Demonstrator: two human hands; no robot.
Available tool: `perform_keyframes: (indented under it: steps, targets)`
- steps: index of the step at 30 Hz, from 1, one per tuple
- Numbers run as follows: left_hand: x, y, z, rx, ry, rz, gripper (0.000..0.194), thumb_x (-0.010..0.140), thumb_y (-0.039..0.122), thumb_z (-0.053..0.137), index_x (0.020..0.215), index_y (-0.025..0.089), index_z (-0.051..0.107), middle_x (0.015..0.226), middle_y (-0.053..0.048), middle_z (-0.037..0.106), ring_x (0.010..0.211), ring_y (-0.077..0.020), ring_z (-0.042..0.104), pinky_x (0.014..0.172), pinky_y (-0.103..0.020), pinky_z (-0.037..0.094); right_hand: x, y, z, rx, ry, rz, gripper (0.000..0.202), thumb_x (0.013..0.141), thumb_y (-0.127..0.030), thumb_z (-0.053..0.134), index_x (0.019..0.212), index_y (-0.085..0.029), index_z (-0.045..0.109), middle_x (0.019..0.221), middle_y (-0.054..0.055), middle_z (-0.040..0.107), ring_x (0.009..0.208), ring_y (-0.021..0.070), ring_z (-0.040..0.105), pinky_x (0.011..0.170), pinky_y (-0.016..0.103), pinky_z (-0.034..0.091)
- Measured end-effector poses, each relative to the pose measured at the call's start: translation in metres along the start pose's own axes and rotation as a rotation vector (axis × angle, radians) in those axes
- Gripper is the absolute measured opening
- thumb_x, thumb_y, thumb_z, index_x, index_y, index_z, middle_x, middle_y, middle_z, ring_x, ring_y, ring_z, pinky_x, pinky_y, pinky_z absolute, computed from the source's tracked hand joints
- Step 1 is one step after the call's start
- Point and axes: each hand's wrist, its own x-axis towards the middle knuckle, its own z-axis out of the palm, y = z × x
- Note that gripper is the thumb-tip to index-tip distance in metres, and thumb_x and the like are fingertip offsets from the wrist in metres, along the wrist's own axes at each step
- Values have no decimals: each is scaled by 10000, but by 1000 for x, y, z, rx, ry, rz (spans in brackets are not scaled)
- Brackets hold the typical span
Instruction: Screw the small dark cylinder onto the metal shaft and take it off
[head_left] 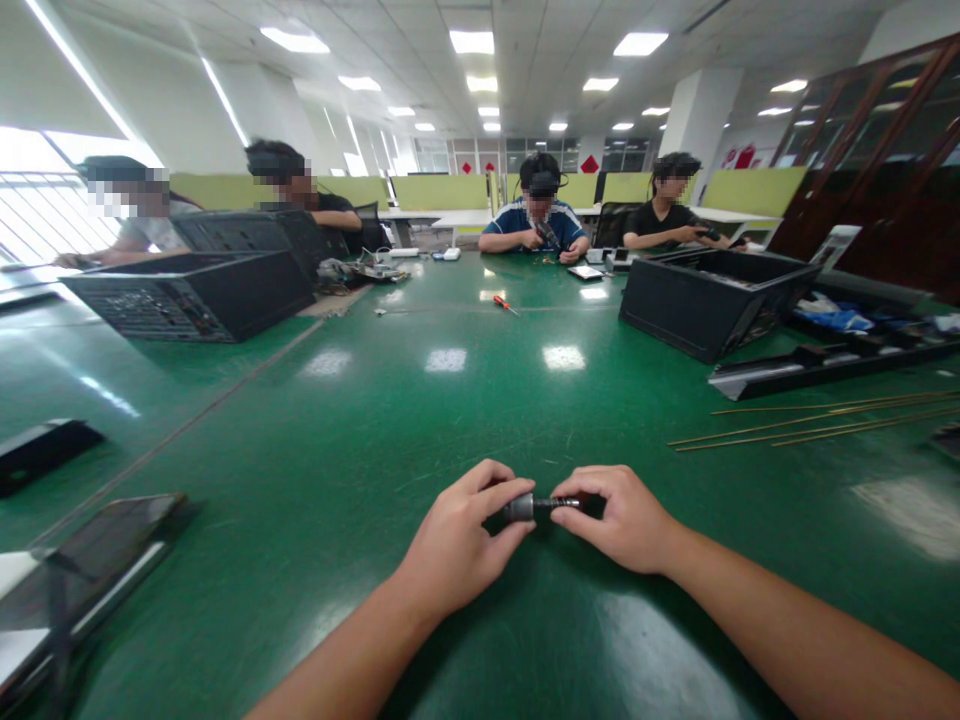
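In front of me, just above the green tabletop, my left hand (471,535) is closed around a short grey-and-dark cylinder (519,507). A thin dark rod (546,503) sticks out of its right end, with a spiral or coil on it and a shiny tip; it resembles a drill bit. My right hand (619,515) pinches this rod between thumb and fingers near the tip. Cylinder and rod lie in one line, roughly level, between the two hands. The fingers partly cover both, so how they join cannot be made out.
Black computer cases (187,290) stand at left and another black case (705,300) at right. Thin brass-coloured rods (810,420) lie at right, near a long metal rail (825,365). An orange screwdriver (504,304) lies ahead. Several people sit across the table (420,400).
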Motion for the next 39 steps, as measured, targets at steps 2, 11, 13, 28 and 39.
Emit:
perform_keyframes:
  steps: [2, 11, 13, 28, 39]
  targets:
    - [0, 1, 0, 2, 9, 1, 303, 821, 172, 669, 1115, 244, 693, 1036, -52, 641, 928, -169, 643, 841, -309, 550, 1, 0, -1, -1, 3, -1, 101, 853, -264, 678, 888, -201, 749, 773, 17, 714, 718, 160, 642, 679, 272, 449]
    - [0, 0, -1, 24, 36, 15, 297, 821, 177, 667, 1110, 239, 694, 1033, -54, 641, 920, -168, 647, 827, -298, 561, 1, 1, -1, -6, 16, -5, 90, 850, -251, 676, 887, -207, 745, 774, 16, 715, 718, 164, 648, 685, 275, 465]
    - [0, -1, -1, 22, 44, 20, 289, 825, 182, 665, 1108, 237, 694, 1029, -56, 640, 915, -168, 646, 829, -302, 561, 1, 2, -1, -7, 20, -5, 89, 846, -245, 677, 888, -206, 745, 773, 18, 715, 718, 165, 648, 679, 274, 467]
    - [0, -3, -2, 30, 55, 10, 298, 830, 179, 673, 1121, 243, 687, 1034, -48, 633, 920, -161, 639, 827, -302, 550, 2, 2, -3, -15, 45, 18, 90, 842, -237, 669, 884, -204, 741, 753, 18, 703, 705, 165, 639, 661, 271, 471]
    - [-1, -7, -2, 43, 54, 2, 313, 829, 174, 667, 1131, 252, 683, 1045, -49, 629, 935, -167, 633, 837, -311, 548, 3, 4, -3, -28, 67, 34, 92, 835, -241, 671, 878, -200, 742, 736, 19, 695, 690, 165, 632, 646, 268, 468]
